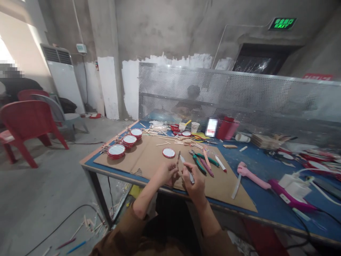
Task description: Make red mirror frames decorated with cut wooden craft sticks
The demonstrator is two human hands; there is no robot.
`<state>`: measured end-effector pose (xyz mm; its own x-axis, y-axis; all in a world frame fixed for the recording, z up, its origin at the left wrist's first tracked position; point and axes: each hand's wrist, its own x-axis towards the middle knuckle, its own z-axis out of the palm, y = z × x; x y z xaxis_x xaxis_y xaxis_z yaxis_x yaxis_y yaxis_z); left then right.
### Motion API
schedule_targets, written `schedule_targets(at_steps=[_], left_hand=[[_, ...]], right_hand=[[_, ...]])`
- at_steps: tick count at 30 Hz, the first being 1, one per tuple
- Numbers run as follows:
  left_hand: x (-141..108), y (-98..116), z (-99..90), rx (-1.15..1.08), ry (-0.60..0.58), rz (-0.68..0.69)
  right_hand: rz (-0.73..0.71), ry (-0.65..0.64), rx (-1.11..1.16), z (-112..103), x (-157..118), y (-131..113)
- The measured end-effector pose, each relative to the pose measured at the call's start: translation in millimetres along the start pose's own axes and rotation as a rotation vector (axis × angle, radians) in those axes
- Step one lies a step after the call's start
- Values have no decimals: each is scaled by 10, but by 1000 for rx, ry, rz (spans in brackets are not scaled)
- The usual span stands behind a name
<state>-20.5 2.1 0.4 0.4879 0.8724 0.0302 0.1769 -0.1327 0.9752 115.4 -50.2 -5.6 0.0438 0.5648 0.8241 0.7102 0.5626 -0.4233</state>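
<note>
My left hand pinches a small, narrow brown stick upright at the near edge of the cardboard sheet. Close beside it, my right hand grips a white and grey marker pen, its tip end pointing up near the stick. Whether tip and stick touch, I cannot tell. Just beyond my hands lies a small round red-rimmed drum with a white face. To the right of it are green-handled pliers and another white marker with a red end.
Several red-rimmed drums stand at the left of the cardboard. Thin wooden sticks are scattered behind. A pink glue gun, a purple power strip and cables occupy the right. A perforated metal screen closes the back.
</note>
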Motion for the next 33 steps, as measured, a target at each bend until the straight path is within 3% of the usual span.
schedule_targets(at_steps=[8,33], left_hand=[[-66,112,-15,39,-10,-1],[-55,100,-5,-38,-33,-29]], right_hand=[[-5,47,10,-12,-18,12],[-38,32,-6,-17,-24,18]])
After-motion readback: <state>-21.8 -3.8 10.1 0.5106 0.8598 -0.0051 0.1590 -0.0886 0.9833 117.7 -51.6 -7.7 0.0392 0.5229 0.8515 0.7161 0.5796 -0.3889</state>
